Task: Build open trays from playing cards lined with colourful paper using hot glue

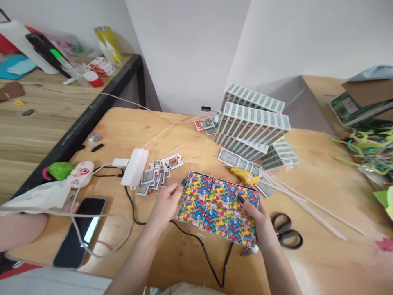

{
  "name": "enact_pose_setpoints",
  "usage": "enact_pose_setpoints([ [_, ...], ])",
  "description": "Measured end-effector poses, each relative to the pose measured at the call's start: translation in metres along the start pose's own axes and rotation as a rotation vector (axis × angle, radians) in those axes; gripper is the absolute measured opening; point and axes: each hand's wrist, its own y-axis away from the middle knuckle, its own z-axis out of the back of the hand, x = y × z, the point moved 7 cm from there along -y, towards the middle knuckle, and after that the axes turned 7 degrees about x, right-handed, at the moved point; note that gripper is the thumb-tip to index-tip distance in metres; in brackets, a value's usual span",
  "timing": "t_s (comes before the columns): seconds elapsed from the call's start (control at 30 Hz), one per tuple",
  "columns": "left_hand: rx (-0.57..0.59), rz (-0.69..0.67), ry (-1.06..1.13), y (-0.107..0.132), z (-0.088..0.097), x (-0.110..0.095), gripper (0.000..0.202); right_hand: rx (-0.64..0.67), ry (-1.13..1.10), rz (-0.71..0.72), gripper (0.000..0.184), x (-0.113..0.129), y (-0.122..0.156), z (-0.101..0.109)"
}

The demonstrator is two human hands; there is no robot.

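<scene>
Between my two hands is a flat rectangular panel (pixel 217 209) with a bright red, blue, yellow and green pattern, split into three sections. My left hand (pixel 167 200) grips its left edge, thumb at the upper corner. On the right side, my right hand (pixel 258 215) holds the panel with the thumb lying on its face and the fingers hidden behind. A yellow glue gun (pixel 245 175) lies just beyond the panel's far edge. Loose playing cards (pixel 154 176) are heaped beyond my left hand, and black-handled scissors (pixel 287 231) rest beside my right wrist.
Stacked card boxes (pixel 251 123) stand at the table's back. Clear glue sticks (pixel 307 205) lie to the right. A white power strip (pixel 134 168), a phone (pixel 80 231) and looping cables occupy the left. A wooden side table (pixel 18 135) and a pile of colourful strips (pixel 368 151) flank the table.
</scene>
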Motion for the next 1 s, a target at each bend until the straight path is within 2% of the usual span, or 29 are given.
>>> enact_pose_setpoints([
  [0.33, 0.11, 0.019, 0.159, -0.004, 0.0, -0.006, 0.039, -0.022, 0.033, 0.019, 0.085, 0.01, 0.004, -0.002],
  [0.57, 0.067, 0.012, 0.176, -0.003, -0.001, -0.005, 0.043, -0.033, 0.102, 0.039, 0.082, 0.013, -0.001, 0.0],
  [0.8, 0.056, -0.038, 0.079, -0.004, 0.001, -0.007, 0.035, -0.052, 0.105, 0.013, 0.08, 0.013, -0.002, 0.0],
  [1.0, 0.036, -0.038, 0.113, -0.006, 0.007, 0.0, 0.036, -0.067, 0.099, 0.015, 0.081, 0.012, -0.004, 0.001],
])
